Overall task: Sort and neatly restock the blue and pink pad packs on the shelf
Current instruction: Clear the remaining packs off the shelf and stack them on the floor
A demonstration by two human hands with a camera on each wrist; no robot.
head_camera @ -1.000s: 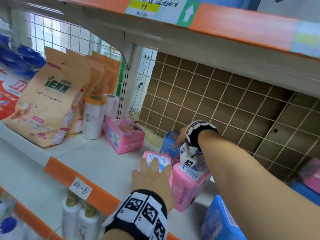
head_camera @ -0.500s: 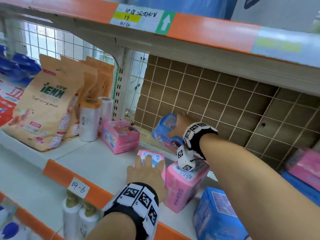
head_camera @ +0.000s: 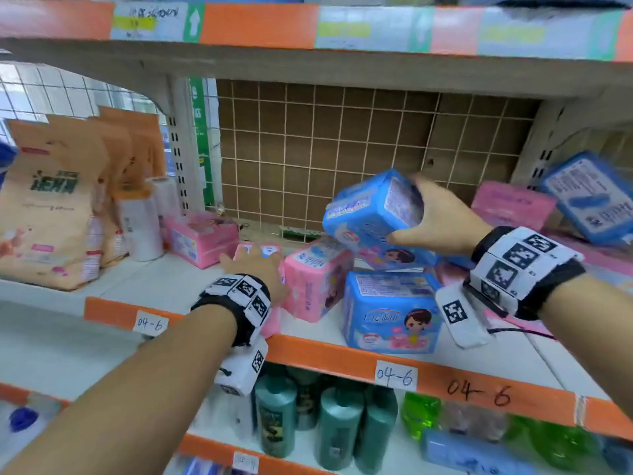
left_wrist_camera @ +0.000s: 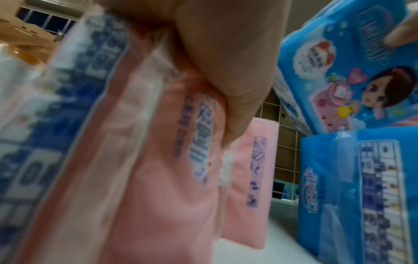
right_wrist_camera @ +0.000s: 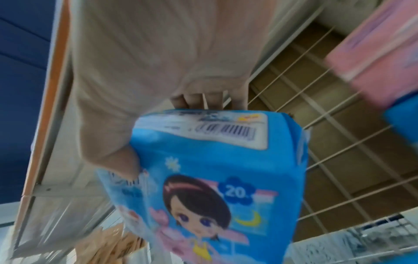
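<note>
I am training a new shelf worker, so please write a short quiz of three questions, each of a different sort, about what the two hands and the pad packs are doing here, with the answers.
1. True or false: the right hand holds a blue pack up off the shelf.
2. Multiple choice: the left hand rests on
A. a brown bag
B. a pink pack
C. a green bottle
3. Fill in: the pack standing at the shelf's front edge, under the lifted one, is ____.

Key: 1 true; 2 B; 3 blue.
</note>
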